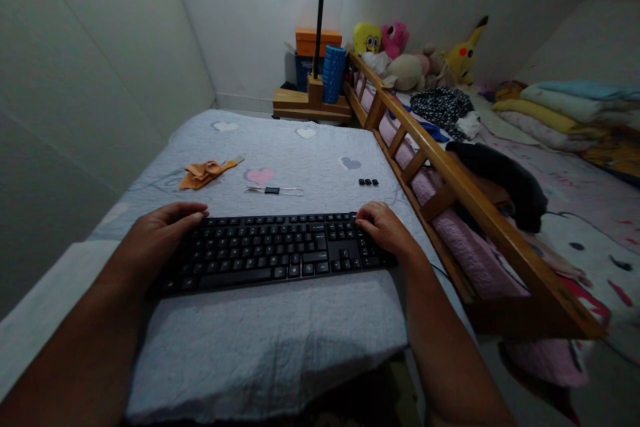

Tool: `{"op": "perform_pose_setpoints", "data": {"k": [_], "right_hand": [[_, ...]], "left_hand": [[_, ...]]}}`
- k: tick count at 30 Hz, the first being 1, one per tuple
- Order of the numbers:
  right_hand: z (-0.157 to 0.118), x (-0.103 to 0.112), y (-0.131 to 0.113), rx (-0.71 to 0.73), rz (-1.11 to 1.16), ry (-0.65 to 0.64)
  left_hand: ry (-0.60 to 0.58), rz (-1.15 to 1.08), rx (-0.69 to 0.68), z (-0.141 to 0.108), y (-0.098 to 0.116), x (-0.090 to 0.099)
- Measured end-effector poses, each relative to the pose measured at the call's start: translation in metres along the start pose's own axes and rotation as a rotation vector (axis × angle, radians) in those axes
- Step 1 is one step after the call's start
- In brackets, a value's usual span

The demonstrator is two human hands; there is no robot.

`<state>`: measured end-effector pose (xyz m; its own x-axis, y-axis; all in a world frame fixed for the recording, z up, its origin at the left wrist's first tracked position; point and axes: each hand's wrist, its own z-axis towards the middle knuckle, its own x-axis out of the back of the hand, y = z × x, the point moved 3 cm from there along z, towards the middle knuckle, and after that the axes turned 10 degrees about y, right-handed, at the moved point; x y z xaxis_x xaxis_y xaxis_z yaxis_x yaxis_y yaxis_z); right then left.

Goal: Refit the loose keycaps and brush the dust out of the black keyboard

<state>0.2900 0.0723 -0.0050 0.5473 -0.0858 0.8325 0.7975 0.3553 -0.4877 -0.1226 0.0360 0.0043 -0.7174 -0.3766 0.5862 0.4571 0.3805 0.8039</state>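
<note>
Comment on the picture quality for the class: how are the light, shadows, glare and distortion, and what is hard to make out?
Head view: dim overall; a soft shadow on the near part of the cloth; only a faint sheen on the wooden rail, no harsh glare; wide-angle stretching toward the edges; most letters on the dark keyboard too faint to read.

We find an open lane between the wire tool and black keycaps, the keyboard crossing its near end, a wooden rail barring the right.
</note>
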Motion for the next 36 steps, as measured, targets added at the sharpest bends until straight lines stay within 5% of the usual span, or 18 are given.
{"op": "perform_pose_setpoints", "data": {"k": [36], "right_hand": [[-0.0006,-0.0023,-0.0009,-0.008,-0.029,-0.029]], "left_hand": [[-0.006,0.029,-0.004,-0.0019,0.0039,0.0006]]}}
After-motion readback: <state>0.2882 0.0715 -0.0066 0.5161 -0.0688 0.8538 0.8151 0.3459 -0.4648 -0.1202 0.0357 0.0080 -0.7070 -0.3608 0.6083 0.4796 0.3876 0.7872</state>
